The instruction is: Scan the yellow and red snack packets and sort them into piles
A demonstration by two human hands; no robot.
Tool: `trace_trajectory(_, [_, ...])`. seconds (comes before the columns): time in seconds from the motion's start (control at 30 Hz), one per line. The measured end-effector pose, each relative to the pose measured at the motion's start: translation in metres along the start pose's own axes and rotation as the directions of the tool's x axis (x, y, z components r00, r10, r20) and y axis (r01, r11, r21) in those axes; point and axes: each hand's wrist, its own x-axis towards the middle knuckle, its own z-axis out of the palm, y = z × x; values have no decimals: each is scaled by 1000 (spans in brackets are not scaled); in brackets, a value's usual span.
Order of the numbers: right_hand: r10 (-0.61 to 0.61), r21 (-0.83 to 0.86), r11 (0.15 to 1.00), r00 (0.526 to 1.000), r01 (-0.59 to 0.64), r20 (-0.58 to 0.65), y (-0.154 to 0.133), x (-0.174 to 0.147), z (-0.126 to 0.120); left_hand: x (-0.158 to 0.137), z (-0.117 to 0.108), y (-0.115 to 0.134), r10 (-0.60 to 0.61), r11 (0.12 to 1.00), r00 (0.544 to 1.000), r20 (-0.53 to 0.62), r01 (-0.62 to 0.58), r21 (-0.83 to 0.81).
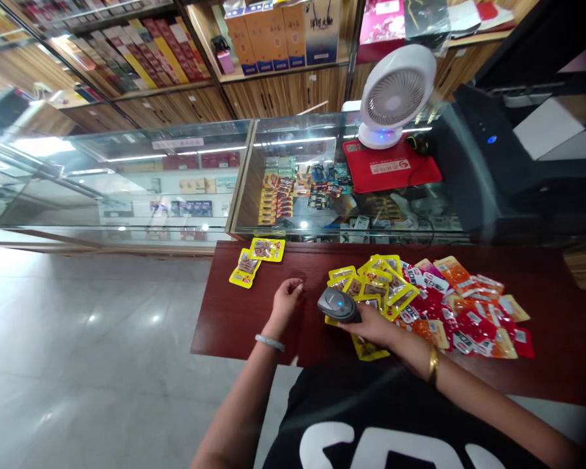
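Note:
My right hand (371, 324) is wrapped around a dark grey handheld barcode scanner (339, 305) with a small blue light on its top. The scanner is held over the left edge of a heap of yellow snack packets (378, 281). My left hand (288, 296) hovers above the brown table, left of the scanner. Its fingers are loosely bent, and I see nothing in them. Two separate yellow snack packets, one flat (267, 250) and one slanted (245, 268), lie overlapping at the table's far left.
Red and orange packets (473, 319) are heaped right of the yellow ones on the brown table (239, 326). Behind it stands a glass display counter (293, 225) carrying a white fan (395, 94) and a red mat (420, 172). Dark equipment (512, 176) stands at right.

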Motion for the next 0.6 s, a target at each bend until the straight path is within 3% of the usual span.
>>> trace_trajectory(0.2, [-4,-87,996,996,-4,-93,-18,39,11,46,-12,13,-21,992,999,30,17,127])
trace_trajectory(0.27, [1,-99,995,998,-7,-66,-28,55,18,62,-18,21,35,957,999,-28,-25,289])
trace_trajectory(0.33, [15,-95,995,997,-22,-69,-37,70,24,79,-31,32,151,829,982,-115,-62,556])
trace_trajectory(0.43, [107,-80,991,994,-108,-18,-46,84,30,106,-56,48,261,521,951,-163,3,854])
trace_trajectory(0.5, [136,-52,989,991,-136,-2,-47,87,31,121,-70,56,219,362,971,-94,8,932])
trace_trajectory(0.6, [147,-3,989,989,-147,28,-47,84,30,131,-78,61,75,216,996,41,-57,975])
